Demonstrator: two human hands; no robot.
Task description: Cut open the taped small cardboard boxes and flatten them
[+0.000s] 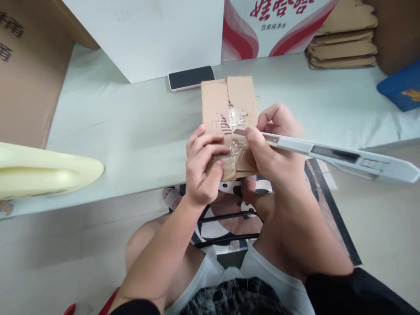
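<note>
A small brown cardboard box (215,100) with clear tape over its middle seam lies at the near edge of the covered table. My left hand (205,166) grips its lower left part, fingers bent over the top face. In my right hand (278,140) is a white utility knife (328,153), its long body pointing out to the right. The knife's blade (239,131) is out and lies over the taped seam; whether it touches the tape I cannot tell. Dark printed marks show beside the tape, and the seam's far end looks torn.
A phone (191,78) lies behind the box, against a large white carton (157,35). Folded cardboard (343,50) is stacked at the back right, near a blue item (402,87). At left are a pale yellow object (49,170) and a big brown carton (33,78).
</note>
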